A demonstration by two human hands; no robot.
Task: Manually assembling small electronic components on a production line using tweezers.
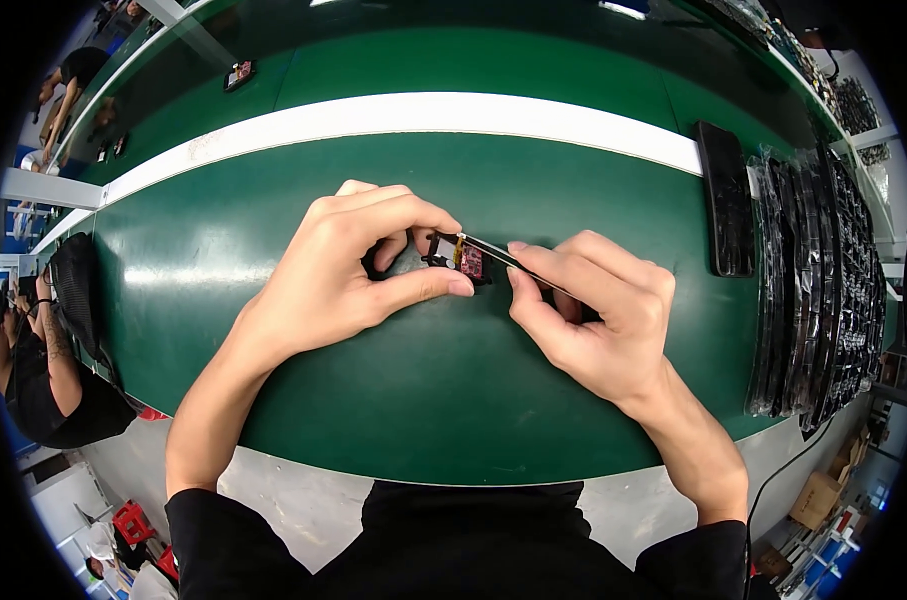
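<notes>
Between the thumb and fingers of my left hand (pixel 348 265) is a small electronic module (pixel 460 256), with a black frame, a reddish circuit board, a silvery part and a yellowish strip. It is held just over the green table (pixel 453 400). My right hand (pixel 598 310) pinches a pair of slim metal tweezers (pixel 498 251). Their tips reach the module's upper edge, close to my left index fingertip. Whether the tips grip a part there is too small to tell.
At the right stands a row of black trays in clear plastic (pixel 813 290), beside a flat black phone-like slab (pixel 725 200). A white bar (pixel 423 110) crosses behind my hands. Beyond it lies another small module (pixel 238 75). A co-worker in black (pixel 53 370) sits at the left.
</notes>
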